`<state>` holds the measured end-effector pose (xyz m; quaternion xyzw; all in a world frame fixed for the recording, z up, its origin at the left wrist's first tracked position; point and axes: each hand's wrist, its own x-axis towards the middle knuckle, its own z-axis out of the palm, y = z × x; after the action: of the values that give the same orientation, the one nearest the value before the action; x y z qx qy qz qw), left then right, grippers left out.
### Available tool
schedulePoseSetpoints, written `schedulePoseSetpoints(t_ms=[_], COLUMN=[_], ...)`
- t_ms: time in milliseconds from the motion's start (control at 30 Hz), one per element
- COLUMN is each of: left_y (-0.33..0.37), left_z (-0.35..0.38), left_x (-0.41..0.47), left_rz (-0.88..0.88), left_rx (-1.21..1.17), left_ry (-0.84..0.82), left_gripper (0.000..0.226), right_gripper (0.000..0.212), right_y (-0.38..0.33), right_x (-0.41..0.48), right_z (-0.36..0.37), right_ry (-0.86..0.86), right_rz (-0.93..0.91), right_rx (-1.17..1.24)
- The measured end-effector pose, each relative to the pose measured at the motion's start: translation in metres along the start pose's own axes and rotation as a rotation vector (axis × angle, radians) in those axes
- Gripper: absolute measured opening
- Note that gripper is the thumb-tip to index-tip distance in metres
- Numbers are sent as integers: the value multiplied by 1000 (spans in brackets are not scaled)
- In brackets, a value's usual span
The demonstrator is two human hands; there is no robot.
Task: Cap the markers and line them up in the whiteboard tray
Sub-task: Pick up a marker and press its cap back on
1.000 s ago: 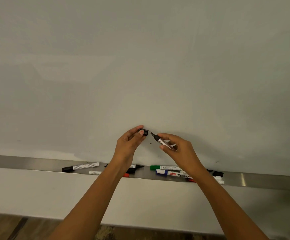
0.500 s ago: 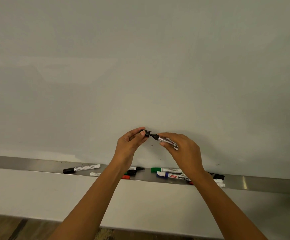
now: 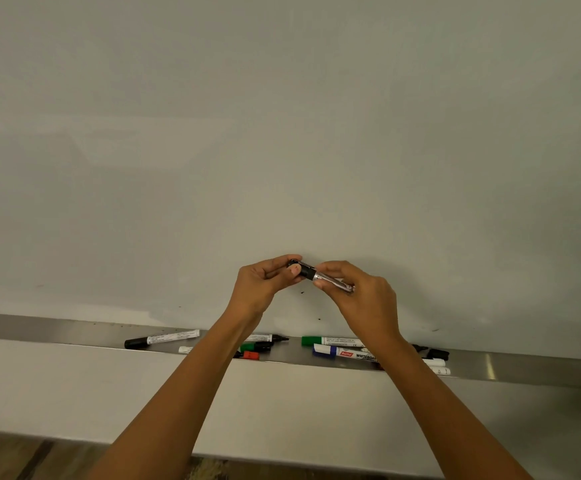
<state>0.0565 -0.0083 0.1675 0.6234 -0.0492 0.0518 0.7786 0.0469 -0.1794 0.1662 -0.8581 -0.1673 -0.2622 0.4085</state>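
L hand (image 3: pixel 265 284): raised in front of the board; thumb + fingers pinch the small black plastic cap (image 3: pixel 301 269).
R hand (image 3: pixel 363 301): fingers curled round the barrel of the slim silver-white marker (image 3: pixel 332 283), gripping it.
Held marker: tilted, cap end up-left, tail down-right. The cap sits over its tip end, but fingers cover the joint, so can't tell if it is pushed fully home.
Where: in the air between both hands, well above the long brushed-metal whiteboard tray (image 3: pixel 57 329).
Tray, left: white marker w/ black cap (image 3: pixel 162 340), lying lengthwise, cap to the left, apart from the rest.
Tray, mid: uncapped white marker w/ bare black tip (image 3: pixel 270 338), tip pointing right. Just in front of it are a short green-and-black piece (image 3: pixel 257 347) and a small red piece (image 3: pixel 250 355), both beside the L forearm.
Tray, right: green-capped white marker (image 3: pixel 330 340), w/ a blue-capped white marker printed WHITEBOARD (image 3: pixel 342 354) just in front of it. Both lie cap-left, tails hidden behind the R forearm. Past that arm are black pieces (image 3: pixel 434 352) + two white barrel ends (image 3: pixel 438 363).
Board: large plain white whiteboard (image 3: pixel 282 133), w/ a few dark specks below the hands.
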Motion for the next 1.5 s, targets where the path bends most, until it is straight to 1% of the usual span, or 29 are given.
schedulePoseSetpoints(t_ms=[100, 167, 300, 367, 467, 567, 633, 767, 833, 900, 1000, 1067, 1100, 1200, 1400, 1500], left_y=[2, 4, 5, 3, 1, 6, 12, 25, 32, 37, 46, 51, 52, 53, 52, 51], left_z=[-1, 0, -2, -5, -8, -10, -10, -8, -6, -4, -1, 1, 2, 4, 6, 5], left_x=[1, 1, 2, 1, 1, 4, 6, 11, 12, 12, 8, 4, 2, -3, 0, 4], left_rz=[10, 10, 0, -30, -79, -86, -76, -118, -148, -169, -161, -150, -150, -173, -181, -165], left_rx=[31, 40, 46, 62, 83, 85, 109, 40, 27, 22, 15, 24, 37, 85, 163, 158], left_ry=[-17, -30, -53, -64, -92, -127, -136, -10, -1, -27, -77, -144, -186, -281, -327, -334], left_gripper=[26, 27, 24, 24, 23, 16, 22, 37, 43, 48, 53, 56, 58, 61, 59, 56], right_gripper=[13, 10, 11, 8, 18, 21, 23, 29, 29, 26, 23, 23, 22, 21, 18, 18], right_y=[-3, -6, -8, -5, -3, -5, -6, -16, -23, -30, -37, -40, -41, -44, -57, -53], right_x=[4, 7, 12, 10, 5, 3, 1, -4, -8, -14, -19, -21, -22, -24, -28, -25], right_z=[2, 2, -1, -2, -4, -7, -10, -11, -9, -9, -11, -10, -9, -9, -8, -7], right_ry=[-58, -86, -155, -204, -252, -271, -288, -327, -324, -269, -106, -38, -24, -18, -46, -104], right_rz=[173, 246, 297, 301, 279, 206, 149, -74, -150, -264, -473, -572, -591, -550, -359, -180], right_rx=[141, 199, 236, 213, 154, 79, 84, -3, -30, -98, -243, -262, -244, -146, 7, 115])
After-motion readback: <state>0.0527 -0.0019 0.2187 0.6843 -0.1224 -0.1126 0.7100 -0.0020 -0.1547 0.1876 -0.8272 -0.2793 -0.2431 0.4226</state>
